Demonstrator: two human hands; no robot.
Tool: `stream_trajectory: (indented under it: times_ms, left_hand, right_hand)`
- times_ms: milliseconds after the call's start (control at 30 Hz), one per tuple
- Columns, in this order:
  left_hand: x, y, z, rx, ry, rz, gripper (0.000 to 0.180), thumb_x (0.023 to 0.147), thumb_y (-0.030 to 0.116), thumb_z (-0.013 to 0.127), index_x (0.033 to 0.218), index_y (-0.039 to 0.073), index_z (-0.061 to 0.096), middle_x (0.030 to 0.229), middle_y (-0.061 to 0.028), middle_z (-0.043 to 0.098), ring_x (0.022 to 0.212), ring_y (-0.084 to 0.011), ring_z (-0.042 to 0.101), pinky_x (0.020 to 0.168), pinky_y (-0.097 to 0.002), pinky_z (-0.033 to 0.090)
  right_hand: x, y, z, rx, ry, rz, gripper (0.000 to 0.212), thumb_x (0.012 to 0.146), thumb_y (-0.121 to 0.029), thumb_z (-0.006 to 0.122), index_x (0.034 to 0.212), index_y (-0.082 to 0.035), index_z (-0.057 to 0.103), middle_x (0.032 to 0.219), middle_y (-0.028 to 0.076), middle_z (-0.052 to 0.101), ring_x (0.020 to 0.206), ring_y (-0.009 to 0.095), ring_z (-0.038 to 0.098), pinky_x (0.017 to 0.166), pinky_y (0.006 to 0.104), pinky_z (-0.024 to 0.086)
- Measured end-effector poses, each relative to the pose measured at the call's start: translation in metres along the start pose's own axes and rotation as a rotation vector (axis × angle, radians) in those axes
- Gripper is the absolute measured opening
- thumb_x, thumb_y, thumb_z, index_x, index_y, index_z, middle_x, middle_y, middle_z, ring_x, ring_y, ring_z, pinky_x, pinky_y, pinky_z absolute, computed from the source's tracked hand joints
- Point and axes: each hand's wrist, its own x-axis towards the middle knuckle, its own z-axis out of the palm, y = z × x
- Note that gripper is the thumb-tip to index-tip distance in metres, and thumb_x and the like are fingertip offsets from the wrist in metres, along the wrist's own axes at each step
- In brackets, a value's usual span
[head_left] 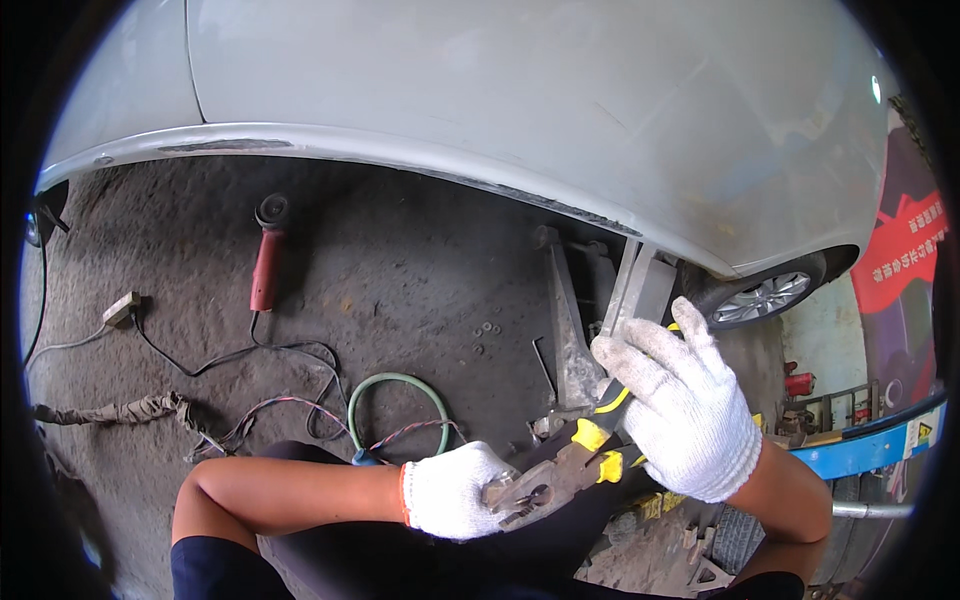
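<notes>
A white knit glove covers each of my hands. My right hand (690, 410) wraps round the black and yellow handles of a pair of pliers (560, 475), its thumb side hidden behind them. The handles are spread a little, and the metal head points down to the left, above my lap. At that head my left hand (455, 490) is closed, fingers curled, on a small greyish metal piece (497, 493) that meets the plier jaws. Most of this piece is hidden in the glove, so its kind does not show.
Ahead stands a silver car body (450, 80) with a scraped sill (520, 192). Metal stands (575, 340) sit under it by the wheel (765, 298). On the floor lie a red angle grinder (266, 265), a power strip (122, 308), cords, a green hose (400, 380) and a hex key (544, 368).
</notes>
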Motion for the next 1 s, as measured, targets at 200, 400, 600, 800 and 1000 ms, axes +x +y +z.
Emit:
stream_trajectory:
  times_ms: [200,400,600,800,1000]
  left_hand:
    - [-0.004,-0.001,0.002,-0.105,-0.016,-0.041,0.019,0.084,0.014,0.069,0.072,0.000,0.063,0.060,-0.0151,0.059,0.051,-0.0265,0.056,0.052,-0.0365,0.045]
    - [-0.005,0.004,0.003,-0.094,0.004,-0.014,0.019,0.083,0.013,0.070,0.071,0.000,0.063,0.060,-0.0148,0.059,0.050,-0.0266,0.055,0.051,-0.0361,0.045]
    - [-0.004,-0.001,0.007,-0.028,0.000,0.058,0.019,0.083,0.013,0.070,0.071,0.000,0.063,0.061,-0.0163,0.060,0.051,-0.0296,0.057,0.051,-0.0370,0.045]
    - [0.001,0.003,0.012,-0.180,-0.009,-0.068,0.017,0.083,0.013,0.069,0.074,0.000,0.064,0.062,-0.0164,0.060,0.052,-0.0327,0.057,0.052,-0.0389,0.046]
    - [0.000,0.004,0.015,-0.195,-0.027,-0.088,0.016,0.083,0.013,0.069,0.074,0.001,0.064,0.062,-0.0168,0.060,0.053,-0.0334,0.057,0.053,-0.0391,0.046]
  right_hand:
    - [0.004,0.000,0.006,0.126,0.014,-0.023,0.012,0.068,-0.011,0.066,0.067,-0.001,0.059,0.108,0.015,0.063,0.099,0.031,0.062,0.099,0.0646,0.043]
    - [0.001,-0.002,0.006,0.122,0.011,-0.035,0.012,0.070,-0.010,0.065,0.067,0.000,0.058,0.112,0.015,0.062,0.104,0.031,0.061,0.099,0.0662,0.043]
    - [0.003,-0.005,-0.001,0.104,0.024,-0.030,0.019,0.059,-0.010,0.068,0.074,0.003,0.065,0.108,0.017,0.064,0.101,0.034,0.064,0.101,0.0671,0.039]
    - [0.002,-0.004,-0.013,0.041,-0.026,-0.046,0.012,0.071,-0.011,0.066,0.067,-0.001,0.061,0.110,0.015,0.064,0.101,0.031,0.062,0.097,0.0654,0.044]
    - [0.002,-0.007,-0.022,0.018,-0.072,-0.057,0.012,0.070,-0.012,0.065,0.066,-0.002,0.062,0.108,0.014,0.064,0.100,0.031,0.062,0.098,0.0654,0.044]
